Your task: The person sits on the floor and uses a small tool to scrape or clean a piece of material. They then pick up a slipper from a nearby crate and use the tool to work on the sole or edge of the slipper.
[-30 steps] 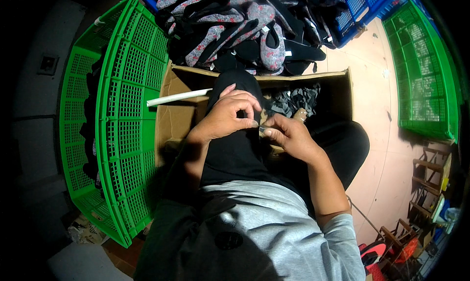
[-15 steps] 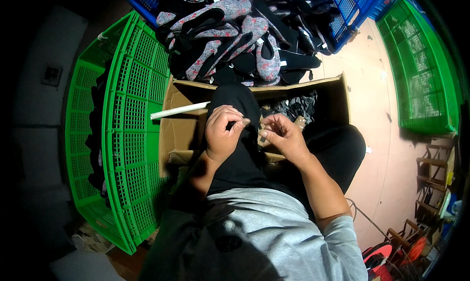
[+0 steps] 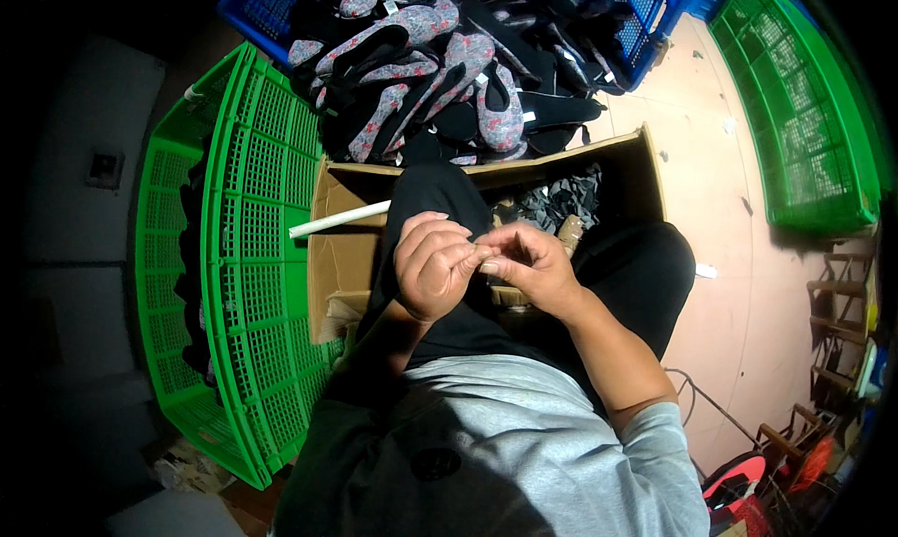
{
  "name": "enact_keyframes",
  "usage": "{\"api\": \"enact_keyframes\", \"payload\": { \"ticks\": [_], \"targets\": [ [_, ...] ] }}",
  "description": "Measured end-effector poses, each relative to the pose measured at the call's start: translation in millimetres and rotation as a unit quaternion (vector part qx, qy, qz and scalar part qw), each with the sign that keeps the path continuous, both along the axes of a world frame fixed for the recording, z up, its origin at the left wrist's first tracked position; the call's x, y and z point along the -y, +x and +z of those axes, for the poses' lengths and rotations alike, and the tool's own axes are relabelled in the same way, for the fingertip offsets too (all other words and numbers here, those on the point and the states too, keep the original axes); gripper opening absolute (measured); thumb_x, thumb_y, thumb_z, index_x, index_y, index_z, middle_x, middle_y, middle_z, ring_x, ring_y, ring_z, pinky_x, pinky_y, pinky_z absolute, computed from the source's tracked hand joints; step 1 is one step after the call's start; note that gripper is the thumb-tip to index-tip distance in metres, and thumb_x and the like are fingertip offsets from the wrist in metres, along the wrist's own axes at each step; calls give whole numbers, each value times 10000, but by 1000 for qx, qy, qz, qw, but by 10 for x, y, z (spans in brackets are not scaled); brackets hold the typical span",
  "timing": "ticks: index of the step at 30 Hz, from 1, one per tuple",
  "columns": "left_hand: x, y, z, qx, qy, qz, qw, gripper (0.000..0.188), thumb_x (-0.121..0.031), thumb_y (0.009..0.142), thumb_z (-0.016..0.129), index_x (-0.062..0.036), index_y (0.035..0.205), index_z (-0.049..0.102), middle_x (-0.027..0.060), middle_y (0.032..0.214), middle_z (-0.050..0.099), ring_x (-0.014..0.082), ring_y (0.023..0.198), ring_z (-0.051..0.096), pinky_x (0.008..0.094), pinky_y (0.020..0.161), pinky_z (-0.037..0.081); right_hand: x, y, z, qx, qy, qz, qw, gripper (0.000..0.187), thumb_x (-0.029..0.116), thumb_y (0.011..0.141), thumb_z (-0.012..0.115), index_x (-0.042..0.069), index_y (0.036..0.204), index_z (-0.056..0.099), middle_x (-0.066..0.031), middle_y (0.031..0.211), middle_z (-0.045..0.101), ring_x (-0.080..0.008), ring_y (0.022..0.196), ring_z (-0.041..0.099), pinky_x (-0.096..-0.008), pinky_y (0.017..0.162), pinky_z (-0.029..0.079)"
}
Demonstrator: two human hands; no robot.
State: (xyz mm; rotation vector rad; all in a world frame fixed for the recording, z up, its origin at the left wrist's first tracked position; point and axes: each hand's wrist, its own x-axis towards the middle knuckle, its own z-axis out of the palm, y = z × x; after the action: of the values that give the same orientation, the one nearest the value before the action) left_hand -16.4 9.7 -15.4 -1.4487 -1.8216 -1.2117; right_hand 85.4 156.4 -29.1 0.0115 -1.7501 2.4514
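Note:
My left hand is closed above my left knee, its thumb and fingers pinched together. Against its fingertips come those of my right hand, also in a pinch. Whatever lies between the fingertips is too small to make out. Below the hands stands an open cardboard box between my legs, with dark scraps inside. Past the box lies a large heap of slip-on shoes, black and grey with red flowers, some with white tags.
Green plastic crates stand on the left, dark items inside one. A white tube reaches across the box's left side. Blue crates flank the heap. Another green crate and a wooden rack are at the right.
My hands have come together; they were apart, and now their fingertips meet. The view has shifted slightly.

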Motion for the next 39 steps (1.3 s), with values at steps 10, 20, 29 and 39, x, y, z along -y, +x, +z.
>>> {"api": "enact_keyframes", "payload": {
  "ticks": [10,20,29,39],
  "targets": [
    [-22,35,79,-46,-17,3,999,250,-91,733,793,-70,808,556,40,716,603,219,706,618,399,738,508,-39,28,36,-11,-5,6,1000,217,97,881,697,-16,1049,620,-25,937,652,-61,834,584,-219,758,483],
    [-41,65,72,-12,-36,0,999,205,-60,723,764,-54,808,577,64,740,615,234,724,626,384,722,496,-1,8,15,38,-77,6,996,163,145,903,677,10,972,619,-13,835,634,-50,736,555,-204,669,454],
    [-16,286,-221,407,-41,30,912,137,12,846,680,-12,818,548,66,800,615,116,724,577,247,663,472,-84,-55,-75,131,-93,27,987,164,210,960,590,54,917,611,-11,753,649,-40,560,479,-186,470,339],
    [-49,329,-212,618,80,-57,780,108,15,893,630,-23,850,538,32,807,597,77,732,564,220,690,465,-56,-61,-124,150,-103,31,983,229,245,985,539,73,850,607,5,680,612,-43,526,462,-188,452,320]
  ]
}}
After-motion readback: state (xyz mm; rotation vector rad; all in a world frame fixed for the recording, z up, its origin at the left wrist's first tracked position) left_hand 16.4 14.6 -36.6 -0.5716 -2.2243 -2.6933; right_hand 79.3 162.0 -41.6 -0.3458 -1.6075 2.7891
